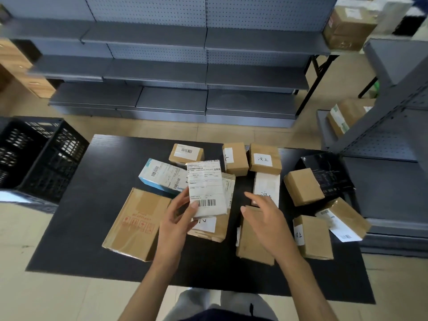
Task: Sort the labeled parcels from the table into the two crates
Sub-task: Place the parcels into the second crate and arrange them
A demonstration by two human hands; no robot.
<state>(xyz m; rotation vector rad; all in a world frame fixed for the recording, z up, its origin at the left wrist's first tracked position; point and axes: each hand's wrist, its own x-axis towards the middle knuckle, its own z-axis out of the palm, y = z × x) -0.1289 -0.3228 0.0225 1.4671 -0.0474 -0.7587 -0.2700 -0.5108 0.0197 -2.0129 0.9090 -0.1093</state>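
My left hand (178, 218) holds a white parcel (206, 186) with a barcode label, lifted above the black table (76, 228), thumb on its front. My right hand (264, 214) hovers with relaxed fingers over a brown cardboard parcel (252, 242); I cannot tell whether it touches it. Several more parcels lie on the table: a large brown box (136, 223), a blue and white box (162, 174), small brown boxes (265, 158) with handwritten labels, and a brown box (312, 237) at the right. A black crate (39, 158) stands left of the table.
Grey metal shelving (173, 72) lines the wall behind the table. A second shelf unit (391, 126) at the right holds more boxes. A black package (328, 172) lies at the table's right end. Tan floor surrounds the table.
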